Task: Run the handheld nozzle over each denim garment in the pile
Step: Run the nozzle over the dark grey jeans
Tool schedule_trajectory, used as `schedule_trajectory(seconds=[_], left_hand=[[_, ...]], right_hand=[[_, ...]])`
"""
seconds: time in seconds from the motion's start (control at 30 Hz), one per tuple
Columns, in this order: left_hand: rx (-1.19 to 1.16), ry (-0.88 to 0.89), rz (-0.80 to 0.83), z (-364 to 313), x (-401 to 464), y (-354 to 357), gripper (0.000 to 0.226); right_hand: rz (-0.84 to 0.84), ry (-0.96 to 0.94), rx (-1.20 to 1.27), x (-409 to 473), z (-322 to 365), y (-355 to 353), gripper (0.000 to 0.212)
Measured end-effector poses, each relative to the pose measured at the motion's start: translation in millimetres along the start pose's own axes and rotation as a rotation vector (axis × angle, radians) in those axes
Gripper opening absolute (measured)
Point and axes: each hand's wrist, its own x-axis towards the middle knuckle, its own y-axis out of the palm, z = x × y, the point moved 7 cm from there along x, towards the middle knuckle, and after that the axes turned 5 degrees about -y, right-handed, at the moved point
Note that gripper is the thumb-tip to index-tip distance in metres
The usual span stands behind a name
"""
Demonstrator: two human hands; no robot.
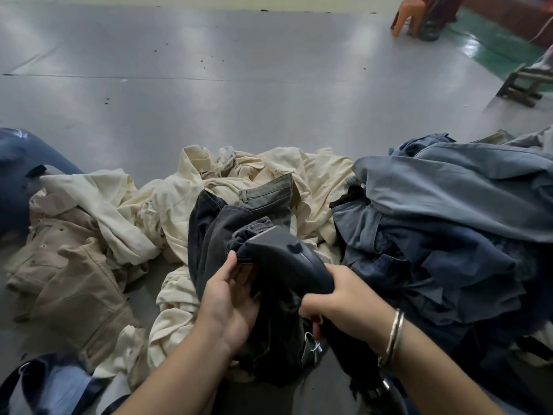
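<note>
My right hand (344,298) is wrapped round the nozzle (287,259), its flat head pushed into the dark jeans (215,232) mid-pile on the counter (209,85); my left hand (230,298) pinches the jeans' bunched edge right at the head. Risks imo: fabric's crumpled, so folds get skipped, & my left fingers sit close enough to get caught. Cream (179,199) & blue (449,205) heaps crowd both sides, easy to lose track of what's done

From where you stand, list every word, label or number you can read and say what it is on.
None can be read.
White label on the cream garment: dark marks, too blurred to read.
White tag on the dark denim garment below the right hand: no text legible.
</note>
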Motion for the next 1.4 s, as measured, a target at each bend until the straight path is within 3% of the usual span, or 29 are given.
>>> schedule_trajectory(seconds=[0.2, 0.37, 0.47, 0.5, 0.53, 0.6, 0.67, 0.8, 0.9, 1.07, 1.27, 1.4], left_hand=[[0.093, -0.01, -0.005, -3, -1, 4, 0.035], [0.143, 0.123, 0.016, -50, 19, 0, 0.029], [0.296, 0.234, -0.101, -75, 45, -20, 0.02], [0.376, 0.27, -0.153, -78, 54, -26, 0.026], [0.514, 0.304, -0.223, -78, 64, -31, 0.046], [0.999, 0.293, -0.375, -64, 85, -30, 0.093], [1.417, 0.254, -0.494, -42, 97, -27, 0.112], [1.577, 0.189, -0.594, -13, 110, -58, 0.123], [1.705, 0.079, -0.611, -17, 119, -92, 0.118], [1.851, -0.011, -0.484, -35, 132, -116, 0.1], [1.886, 0.093, -0.476, -48, 129, -129, 0.084], [1.848, 0.219, -0.668, -76, 107, -136, 0.075]], right_hand=[[-0.286, -0.122, -0.065, 17, 8, -23, 0.02], [-0.255, -0.087, -0.043, 24, -4, -14, 0.02], [-0.257, -0.072, -0.095, 32, -16, -6, 0.017], [-0.259, -0.068, -0.116, 36, -19, -4, 0.017], [-0.261, -0.06, -0.129, 40, -22, -2, 0.018], [-0.262, -0.041, -0.134, 48, -26, 2, 0.018], [-0.267, -0.023, -0.125, 54, -29, 5, 0.029], [-0.269, 0.004, -0.118, 59, -33, 8, 0.062], [-0.253, 0.004, -0.152, 61, -35, 9, 0.063], [-0.234, 0.006, -0.168, 67, -39, 9, 0.054], [-0.152, -0.038, -0.228, 66, -34, 15, 0.078], [-0.103, -0.05, -0.276, 63, -33, 17, 0.08]])
